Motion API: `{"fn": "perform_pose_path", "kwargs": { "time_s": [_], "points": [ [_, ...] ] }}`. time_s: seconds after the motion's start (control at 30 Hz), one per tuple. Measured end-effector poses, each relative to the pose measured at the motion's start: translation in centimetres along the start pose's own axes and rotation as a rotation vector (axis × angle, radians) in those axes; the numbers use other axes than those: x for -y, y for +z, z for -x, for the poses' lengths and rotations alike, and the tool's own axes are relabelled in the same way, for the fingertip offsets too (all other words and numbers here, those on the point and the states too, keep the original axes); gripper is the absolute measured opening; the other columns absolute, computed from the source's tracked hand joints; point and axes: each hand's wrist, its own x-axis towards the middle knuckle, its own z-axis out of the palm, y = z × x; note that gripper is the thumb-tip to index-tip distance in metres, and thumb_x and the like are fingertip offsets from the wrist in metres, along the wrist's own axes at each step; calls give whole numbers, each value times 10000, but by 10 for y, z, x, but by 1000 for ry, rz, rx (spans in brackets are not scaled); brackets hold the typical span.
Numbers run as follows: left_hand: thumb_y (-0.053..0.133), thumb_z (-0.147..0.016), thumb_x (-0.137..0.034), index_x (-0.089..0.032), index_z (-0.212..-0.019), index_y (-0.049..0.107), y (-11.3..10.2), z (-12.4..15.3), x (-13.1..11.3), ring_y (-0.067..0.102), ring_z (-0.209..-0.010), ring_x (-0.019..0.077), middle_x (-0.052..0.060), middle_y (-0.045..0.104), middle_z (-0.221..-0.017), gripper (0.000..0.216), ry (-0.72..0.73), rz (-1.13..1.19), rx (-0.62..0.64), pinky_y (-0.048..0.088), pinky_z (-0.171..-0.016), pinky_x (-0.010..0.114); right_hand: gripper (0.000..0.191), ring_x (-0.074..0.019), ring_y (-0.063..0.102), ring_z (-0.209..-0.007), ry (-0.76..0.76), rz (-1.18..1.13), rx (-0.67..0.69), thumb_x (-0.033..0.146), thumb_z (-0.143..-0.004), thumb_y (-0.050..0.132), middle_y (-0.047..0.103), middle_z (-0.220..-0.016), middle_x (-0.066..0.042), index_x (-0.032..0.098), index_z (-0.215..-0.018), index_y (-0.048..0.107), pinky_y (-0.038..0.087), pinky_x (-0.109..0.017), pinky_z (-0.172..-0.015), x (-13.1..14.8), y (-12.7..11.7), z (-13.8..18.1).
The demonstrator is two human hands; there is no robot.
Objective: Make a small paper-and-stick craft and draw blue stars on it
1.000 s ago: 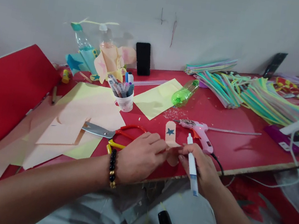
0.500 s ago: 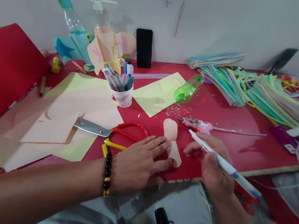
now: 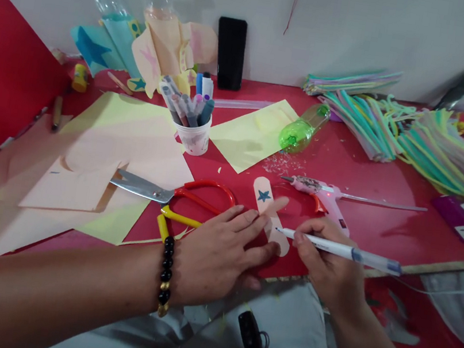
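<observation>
A small peach paper strip (image 3: 264,197) with a blue star drawn on it lies on the red table (image 3: 364,165). My left hand (image 3: 224,251) lies flat with fingers spread, pressing the strip down. My right hand (image 3: 327,264) grips a white and blue marker (image 3: 345,251), whose tip touches the near end of the strip.
Red and yellow scissors (image 3: 171,197) lie left of my hand on peach and yellow sheets (image 3: 104,155). A pink glue gun (image 3: 324,196), a green bottle (image 3: 301,132), a cup of markers (image 3: 191,124), a black phone (image 3: 230,51) and heaps of coloured straws (image 3: 414,146) surround them.
The strip was turned so the star side shows again. My left hand flattened onto it. My right hand swung the marker down until its tip met the strip.
</observation>
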Motion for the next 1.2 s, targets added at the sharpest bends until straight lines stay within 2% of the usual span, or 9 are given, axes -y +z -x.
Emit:
{"fn": "perform_pose_path", "kwargs": {
  "time_s": [0.67,1.2],
  "points": [
    [413,-907,-508,-223,-1326,435,-1,-1,1,353,-1287,290,135,403,-1381,508,15,-7,-31,305,-1052,481,93,-101,512,-544,3,55,41,243,-868,554,573,-637,28,193,-790,568,386,-230,-518,1,1,-3],
    [394,-912,-511,-227,-1350,412,-2,-2,0,343,-1299,296,138,392,-1396,522,13,-12,3,294,-1061,493,112,-114,514,-535,-2,27,60,254,-862,550,573,-620,23,197,-766,560,383,-241,-509,0,0,-2]
  ]
}}
